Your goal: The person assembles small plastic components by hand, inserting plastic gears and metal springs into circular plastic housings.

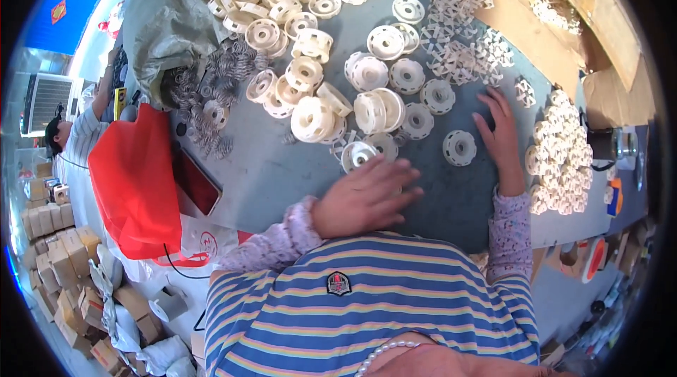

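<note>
My left hand (pixel 370 197) is over the near part of the grey table, its fingers stretched to the right and apart. Just beyond it lies a white plastic ring with a raised hub (pixel 360 154), whose near edge the hand partly covers; whether they touch I cannot tell. My right hand (pixel 499 130) reaches forward, fingers spread, with its tips near a heap of small white plastic clips (pixel 490 56). To its left a single white slotted ring (pixel 459 148) lies flat. More such rings (pixel 310 119) are piled and scattered across the table's middle.
Metal coil springs (pixel 204 95) spill from a grey-green sack (pixel 166 31) at left. Closer are a red bag (pixel 137 179) and a phone (pixel 197 181). A mound of cream parts (pixel 562 158) and cardboard (pixel 620 98) stand at right. A co-worker (pixel 84 130) sits far left.
</note>
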Demonstrator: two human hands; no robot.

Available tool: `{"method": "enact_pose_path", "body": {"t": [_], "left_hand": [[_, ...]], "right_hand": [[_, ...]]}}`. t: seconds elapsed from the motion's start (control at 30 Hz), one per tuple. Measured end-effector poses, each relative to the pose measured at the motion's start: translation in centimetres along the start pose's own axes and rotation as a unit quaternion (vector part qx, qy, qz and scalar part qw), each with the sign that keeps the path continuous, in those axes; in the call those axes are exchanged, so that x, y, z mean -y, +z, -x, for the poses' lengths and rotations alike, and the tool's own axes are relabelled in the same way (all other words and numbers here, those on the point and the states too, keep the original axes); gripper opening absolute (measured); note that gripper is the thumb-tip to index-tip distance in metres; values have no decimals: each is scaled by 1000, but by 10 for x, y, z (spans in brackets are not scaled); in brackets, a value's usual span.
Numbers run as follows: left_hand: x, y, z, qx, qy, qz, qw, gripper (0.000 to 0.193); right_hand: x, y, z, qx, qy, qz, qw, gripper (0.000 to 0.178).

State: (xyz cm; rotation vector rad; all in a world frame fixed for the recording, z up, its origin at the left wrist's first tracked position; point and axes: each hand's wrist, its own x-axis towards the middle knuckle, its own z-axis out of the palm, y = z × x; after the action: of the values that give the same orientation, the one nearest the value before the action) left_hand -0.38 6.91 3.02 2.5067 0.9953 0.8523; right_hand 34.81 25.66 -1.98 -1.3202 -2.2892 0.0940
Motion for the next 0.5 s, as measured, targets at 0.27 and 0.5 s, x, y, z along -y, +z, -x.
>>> {"method": "enact_pose_path", "body": {"t": [0.27, 0.5], "left_hand": [[25, 26, 23, 75, -65, -82, 992, 67], [43, -9, 14, -52, -81, -98, 990, 64]], "right_hand": [[22, 2, -13, -137, 10, -1, 991, 38], [6, 7, -19, -25, -35, -62, 997, 28]]}}
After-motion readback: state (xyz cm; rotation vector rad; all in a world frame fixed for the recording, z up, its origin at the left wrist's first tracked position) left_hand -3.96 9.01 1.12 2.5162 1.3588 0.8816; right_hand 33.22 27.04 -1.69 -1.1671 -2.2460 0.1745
